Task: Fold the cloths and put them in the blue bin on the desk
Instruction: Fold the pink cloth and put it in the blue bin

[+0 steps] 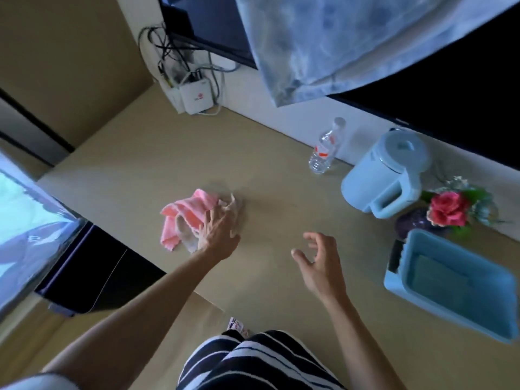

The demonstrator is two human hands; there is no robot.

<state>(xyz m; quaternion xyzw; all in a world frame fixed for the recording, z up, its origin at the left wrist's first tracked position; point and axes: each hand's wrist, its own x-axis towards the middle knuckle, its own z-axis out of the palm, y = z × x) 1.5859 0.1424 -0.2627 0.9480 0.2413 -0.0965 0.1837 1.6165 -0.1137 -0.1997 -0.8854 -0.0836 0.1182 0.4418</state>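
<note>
Left hand (216, 235) on the cloths, right hand (319, 266) free.
I see left fingers pressing the crumpled pink and white cloths (187, 218) at frame centre-left on the counter (281, 192); right hand loosely spread, empty; blue bin (495, 282) lower right.

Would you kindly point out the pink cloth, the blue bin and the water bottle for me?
pink cloth (184, 211), head view, on its crumpled upper fold.
blue bin (405, 291), head view, on its near left rim.
water bottle (323, 152), head view, on its labelled middle.
</note>
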